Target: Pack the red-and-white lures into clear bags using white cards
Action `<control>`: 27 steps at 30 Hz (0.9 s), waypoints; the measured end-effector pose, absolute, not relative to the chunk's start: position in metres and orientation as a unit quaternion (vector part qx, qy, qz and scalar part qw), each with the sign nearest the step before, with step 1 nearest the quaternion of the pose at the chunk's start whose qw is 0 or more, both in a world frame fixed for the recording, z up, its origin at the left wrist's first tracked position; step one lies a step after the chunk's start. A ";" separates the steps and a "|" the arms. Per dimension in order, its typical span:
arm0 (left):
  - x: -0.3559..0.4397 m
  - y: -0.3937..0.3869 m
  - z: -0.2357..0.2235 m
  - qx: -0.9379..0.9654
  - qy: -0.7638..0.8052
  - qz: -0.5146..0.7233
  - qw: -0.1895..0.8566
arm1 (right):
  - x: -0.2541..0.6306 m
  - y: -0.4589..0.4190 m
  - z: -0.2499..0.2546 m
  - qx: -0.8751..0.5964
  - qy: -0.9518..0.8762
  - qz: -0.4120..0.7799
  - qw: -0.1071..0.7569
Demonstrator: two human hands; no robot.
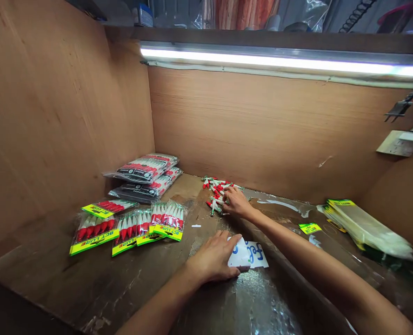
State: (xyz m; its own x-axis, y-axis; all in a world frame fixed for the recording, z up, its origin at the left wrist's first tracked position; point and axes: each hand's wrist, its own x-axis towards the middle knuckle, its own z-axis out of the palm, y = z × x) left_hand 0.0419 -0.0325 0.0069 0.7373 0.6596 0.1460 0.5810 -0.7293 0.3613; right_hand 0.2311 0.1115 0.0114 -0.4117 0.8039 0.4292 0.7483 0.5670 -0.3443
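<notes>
My left hand (215,255) is closed around the side of a small white block (238,252) with blue lettering, resting on the worktop. A white card (257,254) with more blue letters sticks out at the block's right. Farther back, my right hand (236,201) reaches into a loose pile of red-and-white fishing lures (216,188). Its fingers are bent and pinched together at the pile's right front edge, on a lure partly hidden by the fingertips. Just left of those fingers lie a few lures with green, glittery ends.
Left, filled lure packets (168,219) with yellow headers overlap; behind them are stacked larger bags of lures (145,168). At right lies a stack of clear packaging sleeves (370,228), near a loose yellow label (310,228). A plug (398,110) hangs above an outlet (402,143).
</notes>
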 end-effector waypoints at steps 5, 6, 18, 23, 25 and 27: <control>0.041 -0.033 0.013 0.919 0.333 0.111 0.182 | 0.249 0.089 0.020 -0.488 -0.771 0.139 0.383; 0.041 -0.033 0.014 0.918 0.333 0.108 0.187 | 0.257 0.079 0.021 -0.484 -0.762 0.170 0.395; 0.045 -0.023 0.012 0.922 0.305 0.102 0.214 | 0.338 -0.063 -0.001 -0.311 -0.350 0.745 0.476; 0.044 -0.019 0.008 0.916 0.321 0.078 0.229 | 0.356 -0.081 -0.017 -0.496 -0.546 0.511 0.441; 0.045 -0.019 0.009 0.913 0.326 0.073 0.235 | 0.361 -0.087 -0.019 -0.560 -0.614 0.394 0.393; 0.045 -0.020 0.011 0.913 0.326 0.073 0.235 | 0.360 -0.092 -0.019 -0.588 -0.661 0.318 0.339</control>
State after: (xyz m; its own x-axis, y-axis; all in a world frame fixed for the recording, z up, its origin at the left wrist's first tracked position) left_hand 0.0454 -0.0202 0.0106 0.7766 0.6296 -0.0204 0.5610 -0.6765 0.4772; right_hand 0.3597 -0.0923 -0.0191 -0.0769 0.9943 0.0741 0.5620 0.1046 -0.8205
